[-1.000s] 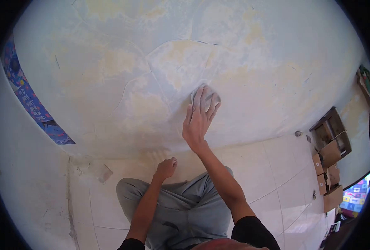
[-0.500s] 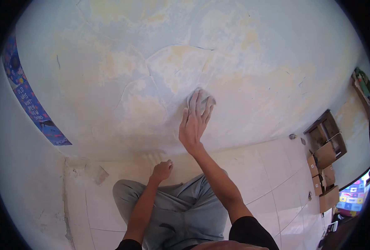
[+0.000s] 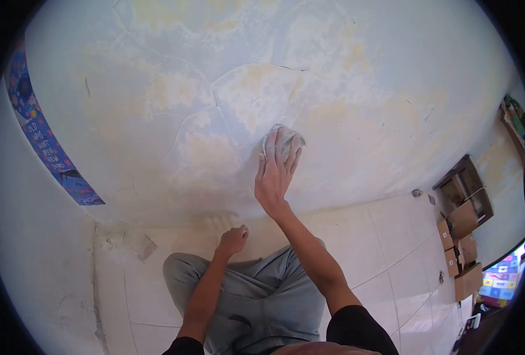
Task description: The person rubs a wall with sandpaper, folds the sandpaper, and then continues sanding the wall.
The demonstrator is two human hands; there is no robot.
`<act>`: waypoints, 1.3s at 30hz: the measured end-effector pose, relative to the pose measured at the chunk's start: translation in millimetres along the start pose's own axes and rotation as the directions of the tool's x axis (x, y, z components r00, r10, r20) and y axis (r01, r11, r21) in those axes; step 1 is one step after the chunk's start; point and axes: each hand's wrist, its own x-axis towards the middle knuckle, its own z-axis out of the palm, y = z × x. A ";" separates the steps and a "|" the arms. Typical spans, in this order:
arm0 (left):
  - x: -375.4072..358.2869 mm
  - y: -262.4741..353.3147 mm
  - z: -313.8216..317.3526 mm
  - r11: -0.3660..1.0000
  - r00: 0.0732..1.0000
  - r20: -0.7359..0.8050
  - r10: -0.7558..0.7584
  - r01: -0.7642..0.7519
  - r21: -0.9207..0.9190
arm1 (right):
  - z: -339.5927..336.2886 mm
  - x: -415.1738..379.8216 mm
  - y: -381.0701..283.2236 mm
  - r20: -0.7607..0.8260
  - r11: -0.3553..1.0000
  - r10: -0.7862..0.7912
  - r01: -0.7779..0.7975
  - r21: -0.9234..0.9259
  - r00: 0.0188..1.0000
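Observation:
My right hand presses a dusty grey-white piece of sandpaper or cloth against the patchy wall; its exact kind is hard to make out. The fingers lie over it, pointing up the wall. Cracks and yellowish and whitish patches mark the surface around that hand. Lower and to the left, my left hand is curled into a loose fist above my crossed legs, in front of the wall's foot. Nothing shows in it.
Pale floor tiles run along the wall. A blue poster strip with lettering hangs by the left corner. To the right are cardboard boxes and a dark wooden frame. A small flat scrap lies on the floor at left.
My right hand stays at nearly the same spot, with the piece under it slightly shifted and showing more of its surface. My left fist is about where it was. The view has shifted slightly.

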 end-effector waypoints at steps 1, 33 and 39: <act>-0.2 1.6 -1.3 1.000 1.000 0.009 -0.019 0.019 0.016 | -8.7 12.1 -4.3 0.006 1.000 0.015 -0.015 -0.018 1.000; 1.3 -1.8 -2.3 0.999 0.999 0.037 -0.039 0.039 0.003 | -25.9 44.1 10.1 -0.120 0.997 -0.046 0.038 -0.067 0.992; 2.3 -2.9 1.8 0.999 1.000 -0.003 -0.005 0.005 -0.033 | -49.2 75.9 -7.1 -0.174 0.997 -0.076 0.070 -0.043 0.982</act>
